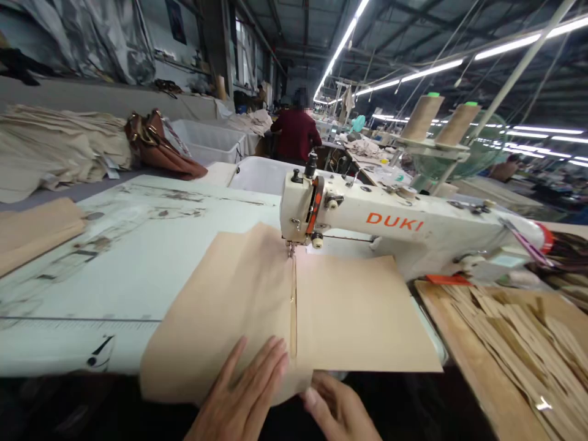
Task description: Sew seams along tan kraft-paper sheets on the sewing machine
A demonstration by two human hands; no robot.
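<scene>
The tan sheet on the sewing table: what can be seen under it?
The pale tabletop shows beyond the left edge of the tan sheet and seems to continue beneath. Whatever lies directly underneath is covered. Whether the right hand reaches under the near edge is unclear.

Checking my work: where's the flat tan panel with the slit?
The panel is lower-centre in the head view, partly under the white sewing machine, beneath your left hand.

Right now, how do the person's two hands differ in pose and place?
The left hand lies flat on the tan piece, fingers stretched forward; the right hand is curled at its near edge. The left hand is left of the long slit, the right hand right of its line. Both are bare.
</scene>
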